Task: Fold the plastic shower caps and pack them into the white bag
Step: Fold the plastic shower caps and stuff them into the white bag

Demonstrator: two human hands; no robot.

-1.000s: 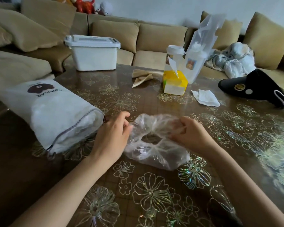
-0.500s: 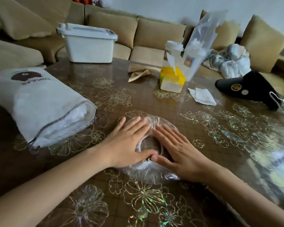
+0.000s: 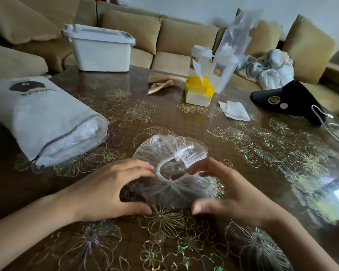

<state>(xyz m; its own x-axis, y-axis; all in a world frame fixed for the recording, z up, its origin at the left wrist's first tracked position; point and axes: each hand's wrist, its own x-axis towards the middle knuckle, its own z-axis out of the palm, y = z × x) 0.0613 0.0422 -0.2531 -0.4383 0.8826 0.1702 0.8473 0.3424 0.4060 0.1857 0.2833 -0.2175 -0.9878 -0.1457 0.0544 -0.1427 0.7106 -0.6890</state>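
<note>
Overhead, head view only. Left hand (image 3: pixel 110 190) and right hand (image 3: pixel 230 194) sit side by side over the near half of a clear plastic shower cap (image 3: pixel 164 145). The cap lies flat on the floral-patterned table (image 3: pixel 184 245), its gathered elastic opening facing up between the two sets of fingertips.

Left hand: spread wide and arched. Its fingertips touch the cap at the left of the elastic ring, and the thumb lies along the cap's near edge. Nothing is clasped.

Right hand: mirrors the left. Its fingertips are at the right of the ring and its thumb at the near edge. It is slightly blurred, so whether it nips the film cannot be told.

Beyond and left of the left hand lies the white bag (image 3: pixel 47 122) on its side. Its mouth points toward the hands, and folded plastic shows inside.

Far beyond the left hand stands a white lidded storage box (image 3: pixel 100 49). Beyond the right hand are a yellow tissue box (image 3: pixel 199 92), an upright clear plastic bag (image 3: pixel 231 55) just behind it, and a crumpled tissue (image 3: pixel 234 111). Further right lies a black visor cap (image 3: pixel 288 98). A tan sofa (image 3: pixel 184 36) runs behind the table.
</note>
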